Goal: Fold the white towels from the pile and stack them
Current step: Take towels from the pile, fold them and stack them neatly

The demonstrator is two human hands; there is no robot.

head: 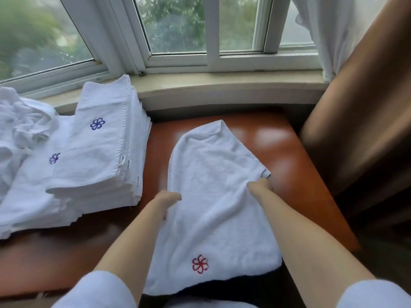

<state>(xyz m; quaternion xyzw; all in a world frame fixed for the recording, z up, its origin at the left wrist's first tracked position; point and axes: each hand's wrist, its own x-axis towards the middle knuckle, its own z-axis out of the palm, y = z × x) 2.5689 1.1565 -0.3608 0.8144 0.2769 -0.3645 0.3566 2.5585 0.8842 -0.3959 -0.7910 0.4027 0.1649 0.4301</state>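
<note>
Both hands' fingers hidden under towel; pile cut off.

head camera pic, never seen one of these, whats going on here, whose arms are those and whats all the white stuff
There is no machine here. The one picture comes from a camera worn on a person's head, looking forward and down, so the two bare arms reaching in from the bottom are the wearer's own.

They work on a reddish-brown wooden surface below a window. In the middle lies a white towel with a red flower logo, partly spread, its near end hanging over the edge. The left hand grips its left edge and the right hand pinches its right edge.

To the left is a neat stack of folded towels with a blue flower logo on top. Further left is a crumpled pile of unfolded towels. A brown curtain hangs on the right.
</note>
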